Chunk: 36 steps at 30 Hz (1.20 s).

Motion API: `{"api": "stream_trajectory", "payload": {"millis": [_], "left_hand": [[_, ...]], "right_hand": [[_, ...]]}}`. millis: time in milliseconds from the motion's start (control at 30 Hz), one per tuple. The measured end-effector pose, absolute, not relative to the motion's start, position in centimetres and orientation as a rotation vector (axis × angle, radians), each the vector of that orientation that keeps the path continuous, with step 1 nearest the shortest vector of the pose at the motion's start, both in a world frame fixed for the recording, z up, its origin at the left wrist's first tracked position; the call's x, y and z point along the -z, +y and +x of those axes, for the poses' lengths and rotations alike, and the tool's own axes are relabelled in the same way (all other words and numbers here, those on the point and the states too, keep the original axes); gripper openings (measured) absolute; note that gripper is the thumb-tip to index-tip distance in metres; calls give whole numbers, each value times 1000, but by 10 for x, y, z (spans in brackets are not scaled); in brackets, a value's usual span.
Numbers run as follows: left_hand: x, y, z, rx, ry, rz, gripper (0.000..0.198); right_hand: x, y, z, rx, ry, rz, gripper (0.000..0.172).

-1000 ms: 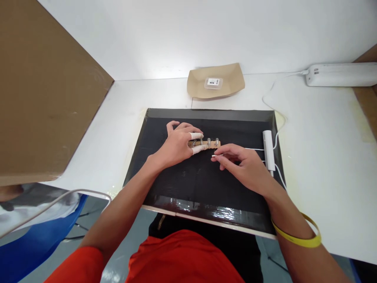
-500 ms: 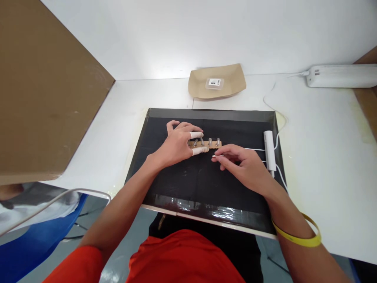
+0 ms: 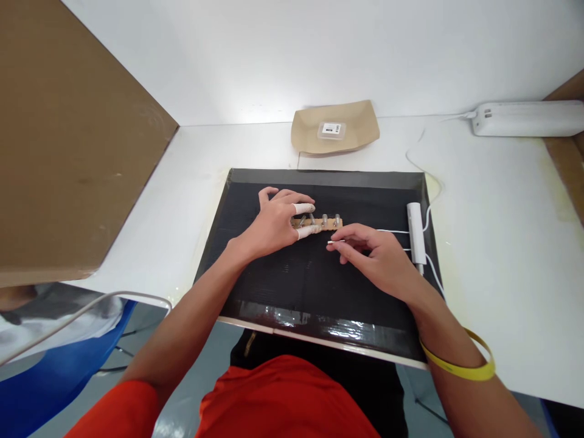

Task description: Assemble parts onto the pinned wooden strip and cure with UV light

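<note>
A light wooden strip [image 3: 331,224] lies on the black mat [image 3: 292,274], with several small metallic cylinders [image 3: 337,219] along it. My left hand [image 3: 276,222] is at the strip's left end, white covers on its thumb and index finger. Those two fingertips lie on either side of the strip, at one of the cylinders; the other fingers are spread over the mat. My right hand [image 3: 376,255] pinches a thin white stick-like piece [image 3: 335,242] between thumb and index finger, just below the strip's right end.
A brown paper tray [image 3: 303,131] holding a small clear labelled box [image 3: 331,131] stands behind the mat. A white device [image 3: 417,234] with cables lies on the mat's right side. A white power strip [image 3: 527,118] is at the back right, a brown board [image 3: 82,146] at left.
</note>
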State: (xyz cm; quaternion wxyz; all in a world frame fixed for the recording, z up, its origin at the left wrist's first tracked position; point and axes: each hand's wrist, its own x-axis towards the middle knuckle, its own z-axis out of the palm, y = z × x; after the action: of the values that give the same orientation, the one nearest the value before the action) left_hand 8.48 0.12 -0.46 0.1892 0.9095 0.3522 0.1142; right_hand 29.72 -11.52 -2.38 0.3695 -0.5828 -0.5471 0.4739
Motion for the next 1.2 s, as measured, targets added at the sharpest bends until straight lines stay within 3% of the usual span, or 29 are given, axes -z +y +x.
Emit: {"api": "stream_trajectory", "payload": {"millis": [600, 1200], "left_hand": [[0, 0, 84, -290, 991, 2557, 30], [2, 0, 86, -310, 992, 2567, 19]], "right_hand": [[23, -115, 297, -1200, -1413, -1492, 25], [23, -115, 296, -1201, -1417, -1494, 22]]}}
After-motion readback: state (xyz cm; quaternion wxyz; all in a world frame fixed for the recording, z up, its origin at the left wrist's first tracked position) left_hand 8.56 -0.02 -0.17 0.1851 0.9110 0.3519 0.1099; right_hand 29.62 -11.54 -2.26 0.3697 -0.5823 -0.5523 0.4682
